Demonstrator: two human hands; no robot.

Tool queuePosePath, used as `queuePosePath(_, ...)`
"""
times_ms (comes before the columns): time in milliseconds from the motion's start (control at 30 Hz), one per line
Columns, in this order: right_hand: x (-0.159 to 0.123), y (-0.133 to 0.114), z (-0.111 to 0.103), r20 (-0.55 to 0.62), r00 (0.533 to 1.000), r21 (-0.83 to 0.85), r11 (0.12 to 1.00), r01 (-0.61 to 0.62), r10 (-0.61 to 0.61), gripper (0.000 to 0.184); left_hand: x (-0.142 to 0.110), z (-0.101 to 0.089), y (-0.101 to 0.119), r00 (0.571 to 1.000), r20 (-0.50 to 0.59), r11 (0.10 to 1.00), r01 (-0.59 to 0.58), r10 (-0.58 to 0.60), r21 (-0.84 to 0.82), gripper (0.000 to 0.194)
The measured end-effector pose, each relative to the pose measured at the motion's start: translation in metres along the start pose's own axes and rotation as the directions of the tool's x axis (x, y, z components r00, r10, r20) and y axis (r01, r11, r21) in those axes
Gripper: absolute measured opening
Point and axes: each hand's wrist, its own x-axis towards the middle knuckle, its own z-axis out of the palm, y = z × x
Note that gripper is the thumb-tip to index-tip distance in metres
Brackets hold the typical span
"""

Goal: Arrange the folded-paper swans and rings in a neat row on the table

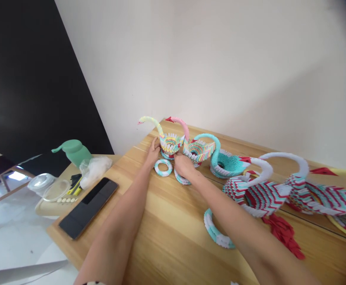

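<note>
A small folded-paper swan (167, 149) with a pale yellow neck stands at the far end of the wooden table. My left hand (153, 153) is at its left side, fingers against the lower body. From the right, my right hand (185, 166) is closed at the swan's base, its fingertips partly hidden. A white and turquoise paper ring (163, 173) lies flat just in front. Another paper ring (181, 179) shows partly beneath my right hand. Close behind that hand sits a pink-necked paper swan (201, 152).
Rightward stand a turquoise swan (232, 164) and larger red-and-white swans (264, 198), with a large ring (212, 231) and red paper pieces (285, 235) before them. A phone (88, 208) lies at the left edge. Beyond it, a lower surface holds a green bottle (77, 153) and plastic bag (94, 171).
</note>
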Motion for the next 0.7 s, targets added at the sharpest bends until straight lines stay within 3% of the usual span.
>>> queuePosePath(333, 0.003, 0.005, 0.005, -0.02, 1.0, 0.043, 0.999, 0.008, -0.007, 0.036, 0.0, -0.003, -0.001, 0.999, -0.022, 0.991, -0.026, 0.029, 0.13, 0.062)
queuePosePath(700, 0.009, -0.007, -0.004, 0.024, 1.0, 0.066, 0.998, 0.019, -0.02, 0.034, 0.006, -0.013, 0.0, 0.996, -0.084, 0.99, 0.006, 0.006, 0.142, 0.066)
